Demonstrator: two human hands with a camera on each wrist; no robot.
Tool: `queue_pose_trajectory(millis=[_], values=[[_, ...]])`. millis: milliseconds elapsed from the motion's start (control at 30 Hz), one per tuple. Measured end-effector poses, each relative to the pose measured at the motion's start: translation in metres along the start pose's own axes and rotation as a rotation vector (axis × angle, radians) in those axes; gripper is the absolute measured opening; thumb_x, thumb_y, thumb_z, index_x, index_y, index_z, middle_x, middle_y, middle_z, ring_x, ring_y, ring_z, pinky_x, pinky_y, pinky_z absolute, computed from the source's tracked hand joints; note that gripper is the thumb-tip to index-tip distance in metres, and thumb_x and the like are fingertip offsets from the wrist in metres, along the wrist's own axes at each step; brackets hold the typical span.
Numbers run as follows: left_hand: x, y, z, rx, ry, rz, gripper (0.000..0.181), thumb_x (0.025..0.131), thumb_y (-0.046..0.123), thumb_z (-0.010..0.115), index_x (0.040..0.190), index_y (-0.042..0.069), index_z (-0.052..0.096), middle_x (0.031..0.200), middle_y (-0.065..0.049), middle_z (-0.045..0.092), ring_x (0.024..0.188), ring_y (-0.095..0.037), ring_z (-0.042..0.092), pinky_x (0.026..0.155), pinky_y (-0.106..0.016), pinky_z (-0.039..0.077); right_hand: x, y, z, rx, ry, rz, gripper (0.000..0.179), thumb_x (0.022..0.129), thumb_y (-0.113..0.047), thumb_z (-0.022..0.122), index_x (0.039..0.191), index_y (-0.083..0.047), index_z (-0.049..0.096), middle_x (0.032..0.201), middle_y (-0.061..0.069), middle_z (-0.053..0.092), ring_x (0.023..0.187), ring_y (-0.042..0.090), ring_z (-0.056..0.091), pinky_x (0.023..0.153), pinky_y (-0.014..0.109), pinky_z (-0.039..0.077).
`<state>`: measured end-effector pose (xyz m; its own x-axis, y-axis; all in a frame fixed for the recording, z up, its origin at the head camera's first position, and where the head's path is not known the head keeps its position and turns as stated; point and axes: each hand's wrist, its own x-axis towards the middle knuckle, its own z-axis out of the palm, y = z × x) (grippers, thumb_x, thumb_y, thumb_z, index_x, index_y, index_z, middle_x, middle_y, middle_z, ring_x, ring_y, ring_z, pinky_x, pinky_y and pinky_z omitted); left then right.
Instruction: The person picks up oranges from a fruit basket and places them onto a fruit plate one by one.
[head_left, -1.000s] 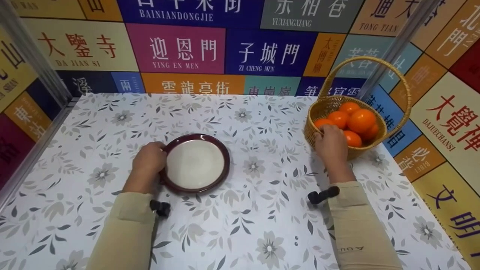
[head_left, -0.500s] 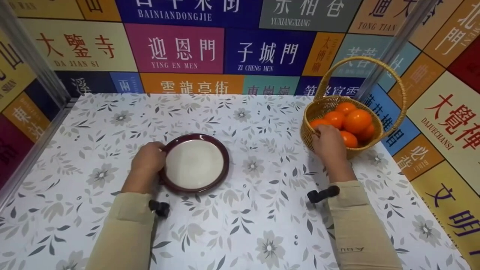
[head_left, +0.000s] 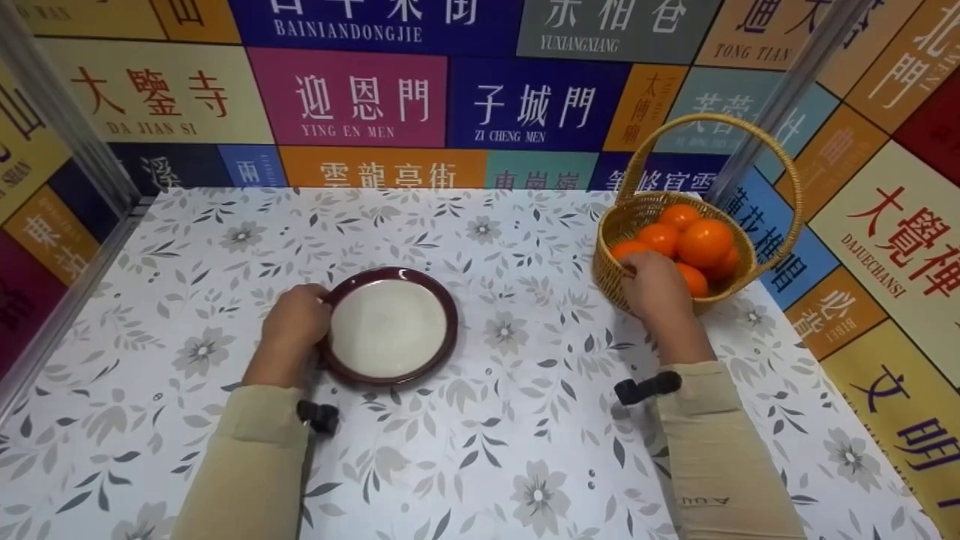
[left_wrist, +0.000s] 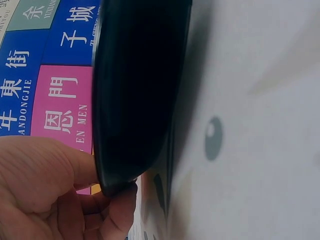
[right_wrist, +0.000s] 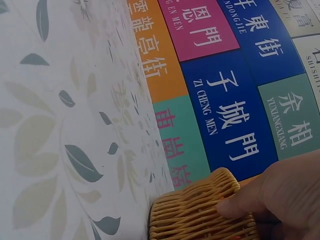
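Observation:
My left hand [head_left: 296, 324] pinches the left rim of a round plate [head_left: 388, 328] with a cream centre and a dark red border. In the left wrist view the thumb and fingers clasp the edge of the plate's dark underside [left_wrist: 140, 90]. On the right, my right hand [head_left: 660, 292] grips the near left rim of a wicker basket [head_left: 611, 274] with a tall arched handle. The right wrist view has the thumb against the basket's woven outer wall [right_wrist: 200, 212]; the other fingers are mostly hidden. Several round orange fruits [head_left: 705, 242] lie in the basket.
A white tablecloth [head_left: 495, 420] with grey leaves and flowers covers the table. Behind it stands a wall of coloured panels [head_left: 349, 97] with Chinese lettering, and similar panels rise at both sides. The basket stands near the table's right edge.
The basket has slid a little to the left with my right hand on its rim, the fruits moving along in it. My left hand and the plate have hardly moved.

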<state>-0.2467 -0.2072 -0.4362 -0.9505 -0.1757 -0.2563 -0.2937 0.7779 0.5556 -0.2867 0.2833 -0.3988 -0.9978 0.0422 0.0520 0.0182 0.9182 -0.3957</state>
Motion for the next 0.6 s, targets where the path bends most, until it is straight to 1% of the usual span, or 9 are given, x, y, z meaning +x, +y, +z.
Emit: queue_pose_trajectory(millis=[100,233,333,467,567,600], values=[[0.001,0.000,0.000,-0.001,-0.001,0.000,0.040,0.107,0.015,0.043,0.141,0.001,0.058,0.144,-0.027,0.057,0.133,-0.041,0.055,0.114,-0.058,0.042,-0.001,-0.001,-0.002,-0.005,-0.020,-0.016,0.028,0.097,-0.004,0.059,0.122,-0.004,0.070,0.117,0.020,0.067,0.106,0.038,0.056,0.107,0.059,0.045],[0.002,-0.002,0.001,-0.007,-0.002,-0.004,0.040,0.107,0.015,0.043,0.141,0.001,0.058,0.144,-0.027,0.057,0.132,-0.041,0.056,0.114,-0.058,0.042,-0.003,-0.003,-0.003,-0.031,-0.031,-0.061,0.029,0.095,-0.003,0.059,0.122,-0.003,0.071,0.116,0.021,0.068,0.104,0.039,0.057,0.104,0.059,0.046],[0.002,-0.002,0.001,-0.015,-0.004,-0.009,0.040,0.107,0.016,0.043,0.142,0.002,0.058,0.144,-0.026,0.056,0.132,-0.041,0.055,0.114,-0.058,0.042,-0.005,-0.006,-0.004,-0.043,-0.062,-0.071,0.030,0.095,-0.002,0.059,0.123,-0.002,0.070,0.116,0.021,0.068,0.104,0.039,0.058,0.105,0.059,0.046],[0.002,-0.002,0.001,-0.014,-0.005,-0.011,0.040,0.107,0.016,0.043,0.142,0.001,0.057,0.145,-0.027,0.056,0.133,-0.041,0.055,0.114,-0.057,0.042,-0.005,-0.010,-0.006,-0.058,-0.117,-0.055,0.031,0.096,-0.002,0.059,0.125,-0.004,0.070,0.115,0.018,0.067,0.103,0.036,0.057,0.104,0.057,0.047],[0.002,-0.001,0.001,-0.009,-0.006,-0.016,0.041,0.107,0.016,0.043,0.142,0.001,0.057,0.145,-0.027,0.055,0.132,-0.041,0.055,0.114,-0.056,0.042,-0.005,-0.012,-0.005,-0.064,-0.131,-0.071,0.030,0.097,-0.002,0.059,0.124,-0.005,0.070,0.111,0.016,0.067,0.101,0.035,0.056,0.103,0.056,0.048],[0.002,-0.001,0.001,-0.007,-0.004,-0.015,0.041,0.107,0.016,0.043,0.142,0.001,0.057,0.145,-0.027,0.055,0.133,-0.041,0.055,0.114,-0.056,0.042,-0.006,-0.012,-0.004,-0.077,-0.124,-0.093,0.029,0.097,-0.002,0.059,0.123,-0.005,0.071,0.110,0.017,0.068,0.101,0.035,0.057,0.102,0.057,0.048]])
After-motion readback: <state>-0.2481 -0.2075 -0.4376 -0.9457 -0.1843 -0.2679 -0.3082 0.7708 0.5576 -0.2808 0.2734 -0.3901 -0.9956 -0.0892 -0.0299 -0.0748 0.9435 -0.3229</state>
